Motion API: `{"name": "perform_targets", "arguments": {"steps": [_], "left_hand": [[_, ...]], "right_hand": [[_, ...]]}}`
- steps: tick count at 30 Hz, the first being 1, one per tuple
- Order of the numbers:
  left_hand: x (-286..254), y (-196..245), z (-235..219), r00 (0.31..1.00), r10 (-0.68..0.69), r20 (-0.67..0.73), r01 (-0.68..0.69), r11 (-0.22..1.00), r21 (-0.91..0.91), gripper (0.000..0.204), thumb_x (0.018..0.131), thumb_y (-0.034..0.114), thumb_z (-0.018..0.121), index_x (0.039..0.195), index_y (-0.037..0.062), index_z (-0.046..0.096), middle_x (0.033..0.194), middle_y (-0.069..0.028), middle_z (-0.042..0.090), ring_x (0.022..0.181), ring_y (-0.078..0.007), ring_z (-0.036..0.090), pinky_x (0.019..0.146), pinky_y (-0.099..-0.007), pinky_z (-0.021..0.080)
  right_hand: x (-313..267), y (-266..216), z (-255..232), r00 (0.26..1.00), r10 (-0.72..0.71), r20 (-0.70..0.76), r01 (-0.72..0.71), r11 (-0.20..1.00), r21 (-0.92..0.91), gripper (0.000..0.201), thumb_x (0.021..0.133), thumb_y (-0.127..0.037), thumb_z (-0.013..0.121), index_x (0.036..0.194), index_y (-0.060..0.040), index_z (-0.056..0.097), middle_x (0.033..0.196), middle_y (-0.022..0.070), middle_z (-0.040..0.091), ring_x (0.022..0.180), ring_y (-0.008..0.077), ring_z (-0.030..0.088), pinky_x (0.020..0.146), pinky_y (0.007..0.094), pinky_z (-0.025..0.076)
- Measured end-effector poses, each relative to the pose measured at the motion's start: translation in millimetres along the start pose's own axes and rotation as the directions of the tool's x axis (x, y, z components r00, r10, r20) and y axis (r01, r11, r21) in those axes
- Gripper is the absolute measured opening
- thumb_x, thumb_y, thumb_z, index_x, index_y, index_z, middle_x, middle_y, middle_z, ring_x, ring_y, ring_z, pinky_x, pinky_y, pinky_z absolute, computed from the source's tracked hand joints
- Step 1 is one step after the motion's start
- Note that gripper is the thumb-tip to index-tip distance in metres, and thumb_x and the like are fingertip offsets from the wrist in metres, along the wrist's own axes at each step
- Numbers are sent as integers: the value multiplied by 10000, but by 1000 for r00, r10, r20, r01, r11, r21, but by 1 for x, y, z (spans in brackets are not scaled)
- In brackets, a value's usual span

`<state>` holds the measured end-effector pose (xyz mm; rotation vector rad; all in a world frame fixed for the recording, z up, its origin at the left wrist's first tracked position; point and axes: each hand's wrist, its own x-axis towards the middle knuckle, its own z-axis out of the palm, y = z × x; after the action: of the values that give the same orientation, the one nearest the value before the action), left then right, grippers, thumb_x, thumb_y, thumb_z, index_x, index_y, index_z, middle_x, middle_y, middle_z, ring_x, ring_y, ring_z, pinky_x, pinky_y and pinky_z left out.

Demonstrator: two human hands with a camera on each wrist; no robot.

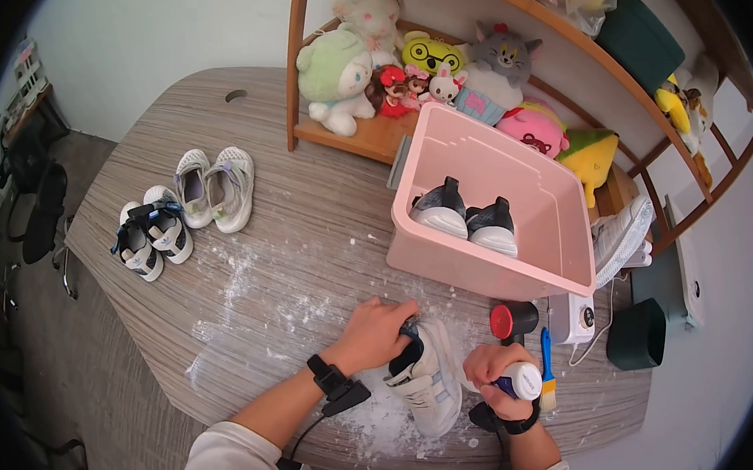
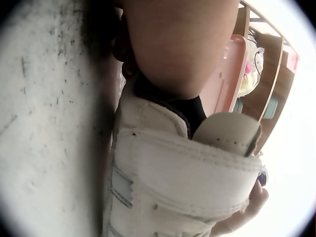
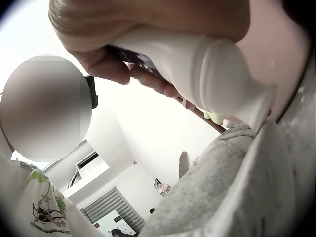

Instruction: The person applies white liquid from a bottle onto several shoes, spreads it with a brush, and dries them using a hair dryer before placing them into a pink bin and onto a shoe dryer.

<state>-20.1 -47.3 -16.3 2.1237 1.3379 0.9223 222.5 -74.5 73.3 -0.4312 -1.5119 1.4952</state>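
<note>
A white sneaker (image 1: pixel 440 378) with a wide strap lies on the powder-dusted table near its front edge. My left hand (image 1: pixel 374 332) grips it at the heel, by the dark-lined opening. The left wrist view shows the strap (image 2: pixel 182 173) and the raised tongue (image 2: pixel 227 133) close up. My right hand (image 1: pixel 494 373) is wrapped around a white squeeze bottle (image 1: pixel 524 381) with a purple label. In the right wrist view the bottle's flared tip (image 3: pixel 264 108) is right at the sneaker's side (image 3: pixel 197 197).
Behind the sneaker stands a pink bin (image 1: pixel 491 271) with two dark-and-white shoes inside. A black-and-red round-headed tool (image 1: pixel 513 320) and a blue-handled brush (image 1: pixel 546 362) lie at right. Two pairs of small shoes (image 1: pixel 218 189) sit at left. A wooden shelf (image 1: pixel 349 146) holds plush toys.
</note>
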Motion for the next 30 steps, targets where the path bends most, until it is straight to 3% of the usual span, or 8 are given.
{"name": "perform_targets", "arguments": {"steps": [4,6,10,12,18,25,27,30], "left_hand": [[0,0,1,1000,-4,-18,4,1000,-17,274,803,100,695,1057,139,599,794,-118,691,763,-348,654,799,-422,467],[0,0,-3,1000,3,11,-3,999,-40,304,814,140,713,1077,110,564,838,-133,715,814,-397,648,804,-455,484],[-1,-3,0,1000,5,7,-5,999,-41,302,813,138,710,1076,110,564,829,-133,714,811,-398,647,805,-455,485],[-1,-3,2,999,8,-44,-9,999,-41,238,809,123,681,1034,129,604,773,-114,681,777,-349,664,792,-432,478],[1,2,-6,999,-26,39,27,999,-31,307,802,134,713,1073,111,571,827,-129,716,807,-387,649,800,-449,484],[-1,-3,-2,999,-8,40,11,998,-63,323,794,134,716,1087,117,580,810,-119,709,795,-374,647,796,-440,484],[-1,-3,-2,998,-30,49,33,998,-62,325,790,134,718,1087,126,585,808,-108,706,782,-365,642,794,-434,485],[-3,-7,6,1000,-29,-3,29,999,-30,330,784,132,717,1088,137,588,788,-90,699,761,-355,628,785,-428,482]], "right_hand": [[-2,8,6,995,-37,-98,39,999,13,251,747,107,642,933,-30,545,808,106,591,737,228,578,697,380,497],[3,14,8,988,-80,-136,75,996,-40,250,747,111,633,932,-30,545,807,106,591,736,229,580,702,387,506],[8,17,8,989,-89,-121,85,996,-36,250,745,109,631,935,-30,546,808,103,591,733,225,574,706,385,506],[4,13,7,992,-102,-74,96,992,-78,248,744,97,641,936,-31,549,805,107,593,727,227,575,704,386,507],[-23,-6,10,995,-81,-58,73,990,-120,236,738,71,670,924,-33,569,789,118,604,694,242,584,676,395,509],[-38,-14,16,993,-108,-46,99,980,-172,194,722,58,676,892,-7,606,774,110,619,674,256,610,663,419,524],[-32,-13,13,996,-91,-19,87,985,-151,239,759,36,651,939,-75,541,752,74,576,643,217,541,625,407,480],[-20,-7,14,993,-94,-66,80,978,-191,233,765,24,661,938,-74,539,750,71,571,664,220,541,649,409,483]]}}
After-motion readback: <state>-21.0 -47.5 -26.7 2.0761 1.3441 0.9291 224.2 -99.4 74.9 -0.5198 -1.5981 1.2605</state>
